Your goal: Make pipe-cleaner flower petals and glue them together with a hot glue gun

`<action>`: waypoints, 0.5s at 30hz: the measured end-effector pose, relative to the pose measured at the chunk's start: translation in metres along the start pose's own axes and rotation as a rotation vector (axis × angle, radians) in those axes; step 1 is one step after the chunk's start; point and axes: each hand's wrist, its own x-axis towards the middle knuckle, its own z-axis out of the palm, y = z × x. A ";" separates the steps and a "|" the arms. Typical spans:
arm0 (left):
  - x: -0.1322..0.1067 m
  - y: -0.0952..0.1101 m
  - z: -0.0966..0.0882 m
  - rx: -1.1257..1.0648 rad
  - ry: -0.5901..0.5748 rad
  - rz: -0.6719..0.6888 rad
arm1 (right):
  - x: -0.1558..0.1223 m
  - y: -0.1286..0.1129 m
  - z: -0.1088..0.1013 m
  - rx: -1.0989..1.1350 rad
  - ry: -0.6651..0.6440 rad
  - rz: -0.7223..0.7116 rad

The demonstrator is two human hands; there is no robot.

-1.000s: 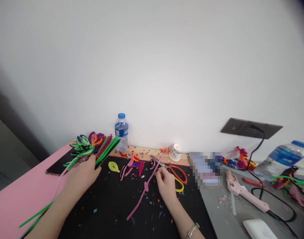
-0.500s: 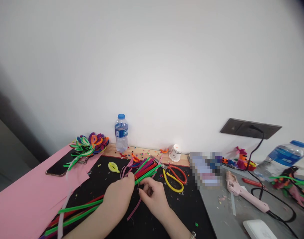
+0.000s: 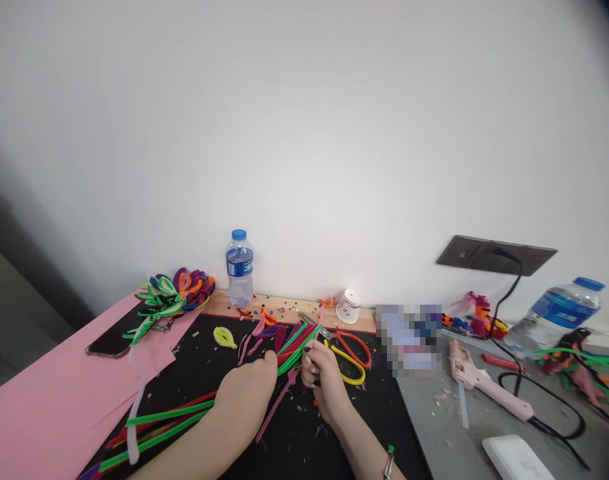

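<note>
My left hand [image 3: 249, 393] is closed around a bundle of pipe cleaners [image 3: 294, 352], mostly red, green and purple, whose long ends trail out at lower left. Against the right side of that bundle, my right hand [image 3: 322, 373] has its fingers curled in a pinch on a pipe cleaner; its fingertips partly hide the grip. A dusty-pink pipe cleaner [image 3: 277, 408] hangs down between the hands. Scissors [image 3: 352, 363] with red and yellow handles lie just beyond my right hand. Pink and purple loops [image 3: 264, 330] and a yellow loop [image 3: 225, 337] rest behind my left hand.
A water bottle [image 3: 240, 270] and an upturned paper cup [image 3: 348, 307] stand by the wall. At left, a looped pipe-cleaner bunch [image 3: 177, 293] and phone [image 3: 109, 337] lie on pink sheets [image 3: 39, 393]. At right are a corded glue gun [image 3: 489, 390] and another bottle [image 3: 559, 313].
My right hand has moved up and right along the bundle, away from my left hand. The left hand keeps its hold and shifts slightly right. The view has turned a little.
</note>
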 end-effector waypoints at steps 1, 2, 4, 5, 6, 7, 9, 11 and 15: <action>-0.001 -0.001 0.000 0.023 -0.001 0.014 | 0.002 -0.001 -0.003 0.014 0.008 0.003; -0.002 -0.003 0.000 0.043 -0.002 0.029 | 0.004 -0.001 -0.006 0.027 0.019 0.005; -0.003 -0.010 -0.001 0.054 -0.031 0.068 | 0.007 -0.002 -0.011 0.042 0.051 0.000; -0.004 -0.014 -0.002 0.047 -0.029 0.100 | 0.008 -0.002 -0.014 0.045 0.069 -0.004; -0.005 -0.019 -0.003 0.031 -0.026 0.126 | 0.009 -0.002 -0.016 0.046 0.088 -0.008; -0.006 -0.024 -0.004 0.003 -0.028 0.179 | 0.010 -0.003 -0.018 0.044 0.107 -0.013; -0.010 -0.033 -0.009 -0.066 -0.057 0.239 | 0.011 -0.006 -0.020 0.034 0.149 -0.028; -0.013 -0.042 -0.014 -0.154 -0.103 0.327 | 0.011 -0.009 -0.022 0.016 0.190 -0.057; -0.018 -0.054 -0.026 -0.274 -0.167 0.423 | 0.008 -0.013 -0.021 -0.021 0.194 -0.061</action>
